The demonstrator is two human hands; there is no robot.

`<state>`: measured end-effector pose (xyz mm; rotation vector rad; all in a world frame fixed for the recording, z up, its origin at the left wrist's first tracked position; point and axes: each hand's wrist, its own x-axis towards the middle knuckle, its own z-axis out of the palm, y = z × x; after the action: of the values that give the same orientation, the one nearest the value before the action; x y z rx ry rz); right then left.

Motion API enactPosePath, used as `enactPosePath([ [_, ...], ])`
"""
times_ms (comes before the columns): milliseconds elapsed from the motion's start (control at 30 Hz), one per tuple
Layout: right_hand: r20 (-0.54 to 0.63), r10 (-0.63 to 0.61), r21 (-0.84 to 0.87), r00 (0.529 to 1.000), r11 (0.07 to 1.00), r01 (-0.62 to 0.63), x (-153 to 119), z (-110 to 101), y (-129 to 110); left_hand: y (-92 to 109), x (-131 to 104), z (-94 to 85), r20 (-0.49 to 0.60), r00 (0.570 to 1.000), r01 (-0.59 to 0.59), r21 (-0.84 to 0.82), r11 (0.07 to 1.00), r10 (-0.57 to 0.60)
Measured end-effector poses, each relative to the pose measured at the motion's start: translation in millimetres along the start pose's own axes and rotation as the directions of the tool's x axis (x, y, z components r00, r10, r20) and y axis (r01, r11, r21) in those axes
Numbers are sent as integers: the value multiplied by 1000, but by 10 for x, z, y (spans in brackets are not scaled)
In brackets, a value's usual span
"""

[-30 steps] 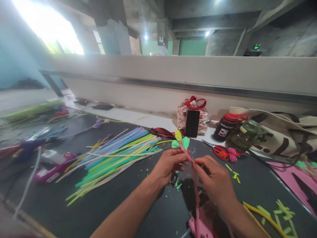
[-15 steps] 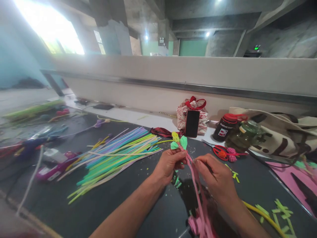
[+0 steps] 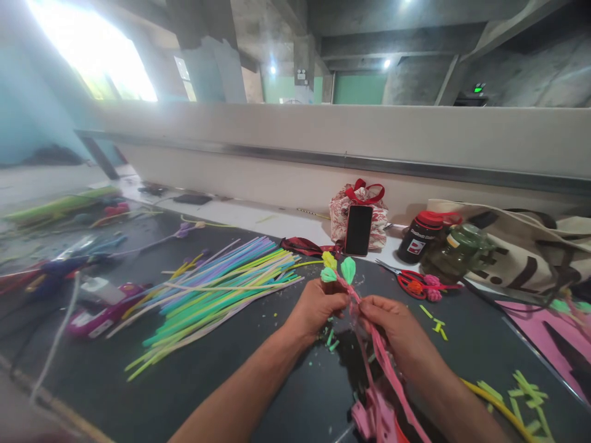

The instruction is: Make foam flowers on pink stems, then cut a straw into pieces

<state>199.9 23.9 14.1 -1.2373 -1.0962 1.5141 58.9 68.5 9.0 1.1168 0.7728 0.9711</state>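
The right hand had closed in on the left over the last half second: its thumb and forefinger now pinched the pink strip right at the stem, where before they had stood slightly off it, and the loose length below swung over toward the right wrist. The larger green tuft had also parted from the yellow tuft and the smaller green tuft, all three just beyond the left fingers. The left hand held the pink stem between narrow fingertips, so the piece sat between both sets of fingers; the strip looked partway wound, I judged, since a long tail hung free. Under the fingers the dark counter was littered with green clippings, and nearer the wearer lay a pink roll. Left of the fingers spread a bundle of fuzzy sticks; to their right lay red-handled scissors and, closer in, yellow-green scraps. Straight beyond them a phone leaned on a patterned bag, with a black bottle farther right. Behind all this ran a pale partition, and past it a bare concrete room with a glaring window far left
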Motion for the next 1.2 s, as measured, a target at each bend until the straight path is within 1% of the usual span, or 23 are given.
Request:
enactPosePath([
  [67,87,55,160,995,985,-68,13,5,5,2,7,-4,4,1000,-8,24,1000,8],
  [133,145,86,253,986,960,-121,23,18,15,2,8,2,-6,1000,-10,27,1000,10],
  [167,153,98,271,983,953,-137,26,26,22,-2,8,8,-18,1000,-5,19,1000,5],
  [233,124,98,269,987,954,-129,27,40,41,-21,7,19,-40,999,18,-21,1000,-19],
  [300,66,71,210,995,974,-84,22,51,58,-50,9,25,-46,997,56,-71,996,-59],
  [400,-47,-15,32,999,999,16,8,70,61,-81,11,22,-11,992,125,-113,986,-127],
  [467,-116,-90,-114,989,991,77,-4,85,46,-74,8,21,0,989,145,-147,978,-146],
  [533,-155,-152,-237,976,965,113,-13,98,29,-47,-1,29,-12,989,143,-203,969,-149],
  [633,-163,-225,-358,961,921,155,-16,104,25,-8,-16,53,-49,983,156,-261,953,-175],
  [733,-149,-274,-432,950,882,187,-16,93,45,-6,-20,74,-65,980,167,-254,953,-189],
  [867,-148,-333,-520,931,827,213,-29,75,54,-41,-20,86,-36,984,162,-237,958,-175],
  [967,-154,-365,-554,918,801,226,-47,73,27,-62,-25,93,-6,984,171,-238,956,-177],
  [1033,-164,-357,-533,920,816,222,-56,78,0,-71,-26,93,-1,985,167,-225,960,-172],
  [1100,-164,-289,-444,943,875,191,-59,83,-19,-80,-22,89,-3,984,173,-185,968,-176],
  [1200,-123,-113,-173,986,981,91,-44,82,-12,-86,-8,74,-5,988,152,-113,982,-153],
])
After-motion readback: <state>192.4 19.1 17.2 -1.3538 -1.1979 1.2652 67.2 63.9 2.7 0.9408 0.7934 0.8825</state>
